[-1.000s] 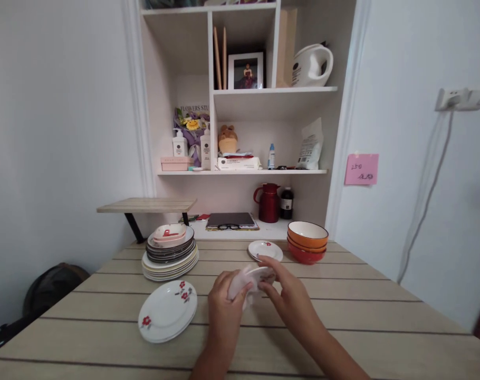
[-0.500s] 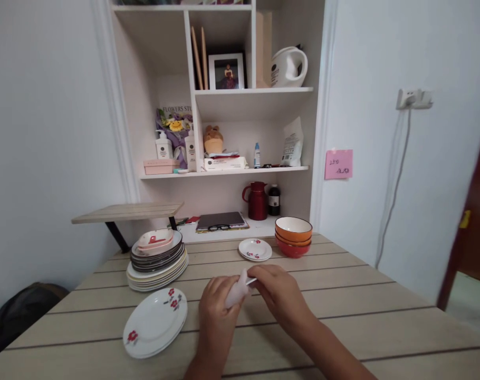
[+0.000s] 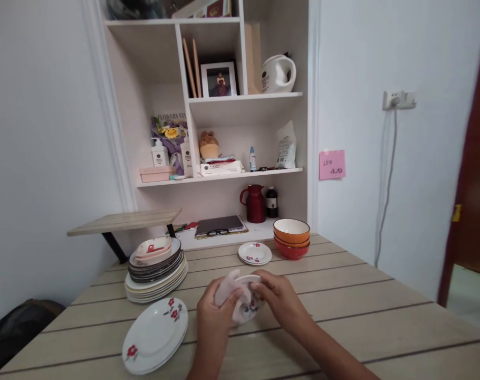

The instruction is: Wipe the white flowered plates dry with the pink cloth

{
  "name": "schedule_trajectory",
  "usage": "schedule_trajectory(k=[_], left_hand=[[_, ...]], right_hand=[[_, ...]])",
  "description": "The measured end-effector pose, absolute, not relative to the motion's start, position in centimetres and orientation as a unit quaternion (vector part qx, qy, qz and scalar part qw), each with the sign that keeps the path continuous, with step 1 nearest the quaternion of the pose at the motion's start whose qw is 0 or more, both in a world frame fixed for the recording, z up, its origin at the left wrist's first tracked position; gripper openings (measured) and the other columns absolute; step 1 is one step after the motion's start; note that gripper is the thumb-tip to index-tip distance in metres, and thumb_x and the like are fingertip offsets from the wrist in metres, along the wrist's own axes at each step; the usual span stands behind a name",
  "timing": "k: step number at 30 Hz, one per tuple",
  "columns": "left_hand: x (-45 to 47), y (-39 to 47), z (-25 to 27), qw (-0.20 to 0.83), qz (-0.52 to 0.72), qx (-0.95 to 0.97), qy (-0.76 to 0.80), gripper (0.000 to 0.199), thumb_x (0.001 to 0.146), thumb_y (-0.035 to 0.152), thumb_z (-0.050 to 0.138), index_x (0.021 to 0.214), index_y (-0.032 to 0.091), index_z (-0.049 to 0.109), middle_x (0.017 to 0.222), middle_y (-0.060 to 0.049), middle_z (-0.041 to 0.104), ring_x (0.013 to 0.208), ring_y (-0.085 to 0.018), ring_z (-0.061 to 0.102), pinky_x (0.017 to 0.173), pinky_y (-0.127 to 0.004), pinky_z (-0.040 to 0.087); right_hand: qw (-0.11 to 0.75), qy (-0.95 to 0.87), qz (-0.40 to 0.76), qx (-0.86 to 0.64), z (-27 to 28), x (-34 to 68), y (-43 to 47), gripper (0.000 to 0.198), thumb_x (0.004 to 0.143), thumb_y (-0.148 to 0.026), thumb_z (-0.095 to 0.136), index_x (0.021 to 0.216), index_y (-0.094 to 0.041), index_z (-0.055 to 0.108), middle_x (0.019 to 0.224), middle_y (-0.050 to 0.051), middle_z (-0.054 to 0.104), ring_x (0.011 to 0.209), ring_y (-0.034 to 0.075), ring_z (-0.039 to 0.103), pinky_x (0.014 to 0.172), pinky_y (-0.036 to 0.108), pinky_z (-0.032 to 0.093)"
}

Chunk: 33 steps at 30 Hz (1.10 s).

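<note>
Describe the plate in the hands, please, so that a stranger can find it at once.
Over the near half of the striped wooden table, find the left hand and right hand. Between them is a small white floral plate, partly covered by a pale cloth. Unlike the flowered plates lying flat, it is held tilted.

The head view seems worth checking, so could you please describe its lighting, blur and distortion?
Head view: soft light, with a faint shadow left of the thin grey cable; head view: the held small white flower-patterned plate looks slightly blurred; head view: the dark red-brown door frame leans, probably wide-angle distortion.
</note>
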<state>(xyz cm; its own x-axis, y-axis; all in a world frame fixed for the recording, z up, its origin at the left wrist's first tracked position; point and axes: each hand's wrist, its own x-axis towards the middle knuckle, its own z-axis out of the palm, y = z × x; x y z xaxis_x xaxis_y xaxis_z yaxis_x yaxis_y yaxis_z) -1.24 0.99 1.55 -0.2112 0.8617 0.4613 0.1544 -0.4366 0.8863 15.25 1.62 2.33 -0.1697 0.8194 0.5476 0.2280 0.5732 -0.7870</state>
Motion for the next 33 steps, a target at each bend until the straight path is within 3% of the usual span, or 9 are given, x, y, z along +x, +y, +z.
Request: schedule_trajectory(k=[7, 12, 17, 22, 26, 30, 33], left_hand=[[-0.9, 0.6, 2.3, 0.403, 0.671, 0.453, 0.426, 0.042, 0.057, 0.043, 0.080, 0.084, 0.011, 0.073, 0.068, -0.004, 0.071, 0.060, -0.017, 0.063, 0.056, -0.023, 0.051], [-0.8, 1.0, 1.6, 0.438, 0.673, 0.425, 0.417, 0.050, 0.059, 0.046, 0.080, 0.092, 0.011, 0.071, 0.073, -0.005, 0.071, 0.062, -0.017, 0.063, 0.057, -0.024, 0.052], [-0.9, 1.6, 0.9, 0.433, 0.677, 0.422, 0.420, 0.050, 0.062, 0.048, 0.078, 0.094, 0.011, 0.070, 0.078, -0.006, 0.072, 0.065, -0.018, 0.063, 0.058, -0.026, 0.052], [-0.8, 1.1, 0.9, 0.347, 0.687, 0.441, 0.461, 0.040, 0.068, 0.047, 0.073, 0.087, 0.012, 0.071, 0.073, -0.005, 0.071, 0.064, -0.019, 0.063, 0.058, -0.027, 0.051], [-1.4, 0.9, 0.7, 0.204, 0.698, 0.500, 0.469, 0.028, 0.075, 0.040, 0.068, 0.090, 0.016, 0.072, 0.081, -0.006, 0.072, 0.074, -0.022, 0.065, 0.071, -0.030, 0.051], [-2.1, 1.4, 0.0, 0.056, 0.685, 0.572, 0.449, 0.022, 0.080, 0.032, 0.065, 0.097, 0.019, 0.071, 0.091, -0.007, 0.071, 0.084, -0.023, 0.065, 0.078, -0.034, 0.050], [-2.2, 1.6, -0.3, -0.037, 0.662, 0.625, 0.412, 0.016, 0.082, 0.025, 0.064, 0.096, 0.020, 0.070, 0.088, -0.007, 0.071, 0.082, -0.023, 0.065, 0.075, -0.033, 0.051]], right_hand=[[0.595, -0.591, 0.427, -0.337, 2.0, 15.0, 2.2, 0.025, 0.081, -0.041, 0.063, 0.080, -0.017, 0.066, 0.065, -0.002, 0.058, 0.058, 0.013, 0.047, 0.054, 0.023, 0.038], [0.608, -0.514, 0.516, -0.317, 2.0, 14.4, 1.7, 0.037, 0.077, -0.048, 0.067, 0.096, -0.017, 0.070, 0.072, 0.002, 0.066, 0.059, 0.014, 0.054, 0.056, 0.025, 0.044], [0.591, -0.513, 0.528, -0.330, 2.0, 14.1, 1.4, 0.039, 0.080, -0.047, 0.063, 0.105, -0.017, 0.068, 0.077, 0.004, 0.069, 0.061, 0.015, 0.057, 0.059, 0.028, 0.048], [0.577, -0.629, 0.348, -0.387, 1.7, 14.4, 1.6, 0.038, 0.085, -0.035, 0.058, 0.120, -0.022, 0.058, 0.101, 0.006, 0.068, 0.081, 0.021, 0.063, 0.068, 0.032, 0.053], [0.569, -0.709, 0.138, -0.394, 1.8, 14.9, 1.6, 0.045, 0.088, -0.023, 0.053, 0.132, -0.029, 0.047, 0.133, 0.007, 0.054, 0.109, 0.024, 0.059, 0.092, 0.042, 0.049], [0.546, -0.751, -0.024, -0.371, 2.3, 15.1, 1.3, 0.045, 0.090, -0.017, 0.048, 0.134, -0.031, 0.047, 0.133, 0.007, 0.054, 0.123, 0.025, 0.051, 0.100, 0.044, 0.045], [0.540, -0.752, -0.091, -0.366, 2.7, 15.0, 0.9, 0.050, 0.090, -0.015, 0.049, 0.138, -0.029, 0.043, 0.136, 0.009, 0.052, 0.126, 0.025, 0.049, 0.100, 0.044, 0.045]])
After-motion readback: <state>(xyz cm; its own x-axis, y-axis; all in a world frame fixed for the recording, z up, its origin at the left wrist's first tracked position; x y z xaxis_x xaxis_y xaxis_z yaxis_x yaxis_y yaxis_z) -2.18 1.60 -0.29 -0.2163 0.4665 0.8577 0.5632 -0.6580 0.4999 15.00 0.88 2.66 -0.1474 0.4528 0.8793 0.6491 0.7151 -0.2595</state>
